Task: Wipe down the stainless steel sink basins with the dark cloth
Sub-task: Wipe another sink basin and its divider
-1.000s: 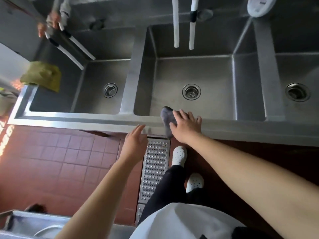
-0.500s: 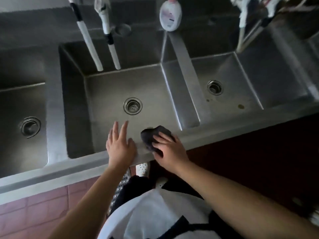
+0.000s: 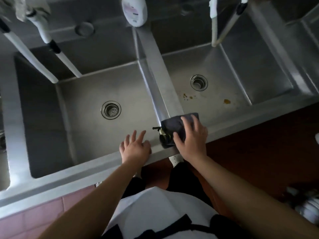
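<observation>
R hand (image 3: 190, 138) flat on dark cloth (image 3: 176, 125), fingers straight, at divider's (image 3: 164, 87) front end. L hand (image 3: 135, 146) open beside cloth. Advise: firm press, overlapping strokes toward stains (image 3: 227, 101) right of divider.

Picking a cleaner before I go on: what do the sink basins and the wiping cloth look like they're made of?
Sink basins: brushed stainless steel by the look, dull grey sheen with soft reflections and folded seams. Dark cloth under the right hand: soft woven or microfibre fabric, matte charcoal, folded; exact fibre unclear.
</observation>
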A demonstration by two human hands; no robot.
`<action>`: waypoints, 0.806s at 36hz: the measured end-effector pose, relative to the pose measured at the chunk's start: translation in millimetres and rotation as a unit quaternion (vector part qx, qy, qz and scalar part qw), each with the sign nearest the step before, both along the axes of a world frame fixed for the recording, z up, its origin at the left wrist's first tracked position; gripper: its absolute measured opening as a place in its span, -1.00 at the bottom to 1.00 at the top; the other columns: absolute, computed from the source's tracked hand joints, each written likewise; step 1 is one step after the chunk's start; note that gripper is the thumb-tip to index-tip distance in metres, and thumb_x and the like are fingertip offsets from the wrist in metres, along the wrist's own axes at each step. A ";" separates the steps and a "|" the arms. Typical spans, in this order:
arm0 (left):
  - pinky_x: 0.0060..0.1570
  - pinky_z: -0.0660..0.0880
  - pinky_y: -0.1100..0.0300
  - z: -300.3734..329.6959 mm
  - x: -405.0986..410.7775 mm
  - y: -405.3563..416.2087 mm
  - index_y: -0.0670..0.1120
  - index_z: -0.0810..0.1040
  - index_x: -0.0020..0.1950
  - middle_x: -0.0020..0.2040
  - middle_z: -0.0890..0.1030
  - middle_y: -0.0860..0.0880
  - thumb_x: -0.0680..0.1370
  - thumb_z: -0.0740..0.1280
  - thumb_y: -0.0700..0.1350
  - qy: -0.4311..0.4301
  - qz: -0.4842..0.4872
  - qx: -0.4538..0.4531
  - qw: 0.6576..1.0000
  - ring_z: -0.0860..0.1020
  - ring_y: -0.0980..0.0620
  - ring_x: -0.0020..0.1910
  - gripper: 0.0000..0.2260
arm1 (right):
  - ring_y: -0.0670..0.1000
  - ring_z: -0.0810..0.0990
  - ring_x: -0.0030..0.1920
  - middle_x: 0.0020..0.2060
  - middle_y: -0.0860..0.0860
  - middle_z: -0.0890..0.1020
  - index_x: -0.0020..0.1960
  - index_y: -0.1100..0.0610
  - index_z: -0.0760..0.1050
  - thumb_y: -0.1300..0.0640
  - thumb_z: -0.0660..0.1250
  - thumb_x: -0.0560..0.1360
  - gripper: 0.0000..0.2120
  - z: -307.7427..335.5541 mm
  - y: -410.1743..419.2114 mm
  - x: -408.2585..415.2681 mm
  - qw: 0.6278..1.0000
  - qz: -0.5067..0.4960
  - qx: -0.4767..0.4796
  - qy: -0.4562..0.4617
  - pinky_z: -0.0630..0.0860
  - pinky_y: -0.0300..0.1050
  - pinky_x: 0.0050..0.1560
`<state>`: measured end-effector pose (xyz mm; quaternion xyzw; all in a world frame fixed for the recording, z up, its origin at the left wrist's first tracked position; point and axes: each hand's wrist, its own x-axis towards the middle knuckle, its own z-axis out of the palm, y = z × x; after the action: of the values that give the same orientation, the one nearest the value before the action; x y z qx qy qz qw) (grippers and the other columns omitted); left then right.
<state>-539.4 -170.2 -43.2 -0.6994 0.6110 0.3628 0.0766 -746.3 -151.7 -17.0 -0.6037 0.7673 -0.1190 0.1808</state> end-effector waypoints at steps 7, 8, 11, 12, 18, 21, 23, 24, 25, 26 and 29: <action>0.51 -0.13 -0.10 1.2 -28.3 -4.7 0.28 0.16 0.55 0.64 0.01 0.06 0.62 -0.08 0.28 -0.091 0.120 0.010 0.989 -0.06 -0.07 0.60 -0.51 | 0.26 -0.33 0.56 0.60 -0.03 -0.28 0.54 -0.25 -0.38 -0.52 -0.30 0.46 -0.25 -32.3 -19.0 -10.4 0.982 0.116 0.126 0.078 -0.25 0.42 0.43; 0.51 -0.12 -0.11 0.5 -31.9 -6.5 0.28 0.18 0.54 0.64 0.01 0.06 0.61 -0.09 0.30 -0.102 0.132 0.012 0.986 -0.06 -0.09 0.60 -0.51 | 0.27 -0.29 0.56 0.60 -0.04 -0.27 0.54 -0.26 -0.37 -0.52 -0.27 0.46 -0.26 -33.5 -28.6 -12.6 0.982 0.122 0.124 0.077 -0.21 0.43 0.42; 0.51 -0.10 -0.12 -3.2 -40.3 -7.8 0.26 0.25 0.52 0.63 0.05 0.05 0.59 -0.12 0.32 -0.137 0.167 -0.006 0.976 -0.04 -0.10 0.60 -0.47 | 0.30 -0.23 0.56 0.59 -0.06 -0.27 0.54 -0.27 -0.32 -0.47 -0.09 0.49 -0.25 -37.4 -67.8 -12.3 0.981 0.135 0.124 0.059 -0.11 0.50 0.40; 0.50 -0.08 -0.11 -4.9 -42.3 -7.1 0.25 0.27 0.52 0.63 0.07 0.05 0.59 -0.13 0.33 -0.148 0.174 -0.018 0.973 -0.03 -0.09 0.59 -0.46 | 0.31 -0.24 0.56 0.58 -0.07 -0.28 0.54 -0.28 -0.32 -0.46 -0.04 0.49 -0.24 -39.2 -84.1 -10.0 0.981 0.137 0.128 0.053 -0.08 0.52 0.39; 0.47 -0.01 -0.05 -11.1 -45.1 -5.0 0.21 0.46 0.41 0.58 0.23 0.07 0.52 -0.14 0.35 -0.187 0.194 -0.055 0.962 0.08 -0.06 0.57 -0.39 | 0.32 -0.28 0.55 0.58 -0.03 -0.31 0.55 -0.27 -0.30 -0.40 0.10 0.51 -0.21 -38.4 -195.4 6.7 0.976 0.145 0.159 0.041 -0.08 0.56 0.39; 0.43 0.05 -0.03 -13.4 -46.7 -5.6 0.18 0.57 0.30 0.54 0.33 0.07 0.51 -0.06 0.32 -0.199 0.205 -0.067 0.956 0.18 -0.06 0.54 -0.43 | 0.32 -0.25 0.56 0.58 -0.02 -0.32 0.55 -0.28 -0.31 -0.41 0.10 0.51 -0.20 -34.0 -258.2 15.4 0.970 0.151 0.187 0.039 -0.05 0.53 0.42; 0.43 0.07 -0.02 -15.1 -47.6 -4.8 0.16 0.60 0.26 0.52 0.37 0.08 0.51 -0.02 0.29 -0.200 0.214 -0.075 0.953 0.21 -0.05 0.52 -0.46 | 0.32 -0.23 0.56 0.58 -0.02 -0.34 0.55 -0.27 -0.31 -0.42 0.12 0.50 -0.17 -30.1 -296.8 20.6 0.967 0.151 0.203 0.032 -0.03 0.50 0.44; 0.44 0.07 -0.02 -15.8 -47.5 -4.7 0.15 0.61 0.25 0.51 0.38 0.08 0.50 -0.01 0.28 -0.201 0.219 -0.080 0.951 0.23 -0.04 0.52 -0.47 | 0.32 -0.24 0.56 0.58 -0.03 -0.35 0.55 -0.27 -0.30 -0.43 0.14 0.48 -0.15 -27.9 -314.9 22.8 0.966 0.152 0.206 0.030 -0.03 0.49 0.45; 0.44 0.08 -0.01 -16.2 -47.7 -4.8 0.14 0.62 0.23 0.50 0.40 0.08 0.50 0.01 0.27 -0.201 0.226 -0.084 0.949 0.25 -0.03 0.51 -0.48 | 0.33 -0.25 0.56 0.57 -0.03 -0.36 0.56 -0.26 -0.30 -0.45 0.16 0.46 -0.11 -25.5 -331.4 24.8 0.965 0.153 0.210 0.027 -0.03 0.46 0.46; 0.45 0.10 -0.01 -15.9 -48.0 -4.5 0.13 0.63 0.22 0.48 0.42 0.08 0.49 0.03 0.25 -0.200 0.232 -0.087 0.948 0.27 -0.02 0.49 -0.49 | 0.35 -0.25 0.55 0.57 -0.03 -0.36 0.56 -0.26 -0.30 -0.47 0.18 0.43 -0.07 -22.8 -345.6 26.8 0.964 0.154 0.216 0.025 -0.02 0.43 0.48; 0.44 0.13 0.00 -14.5 -49.1 -5.3 0.12 0.65 0.19 0.45 0.45 0.08 0.47 0.06 0.22 -0.200 0.240 -0.095 0.945 0.31 -0.01 0.46 -0.51 | 0.40 -0.21 0.54 0.57 -0.02 -0.37 0.56 -0.25 -0.33 -0.48 0.27 0.37 0.03 -17.8 -374.7 31.9 0.961 0.158 0.223 0.042 0.01 0.36 0.48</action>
<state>-588.5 -175.5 -57.7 -0.8876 0.4286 0.1633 0.0410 -714.4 -526.5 -34.8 -0.6658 0.6764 0.1102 0.2949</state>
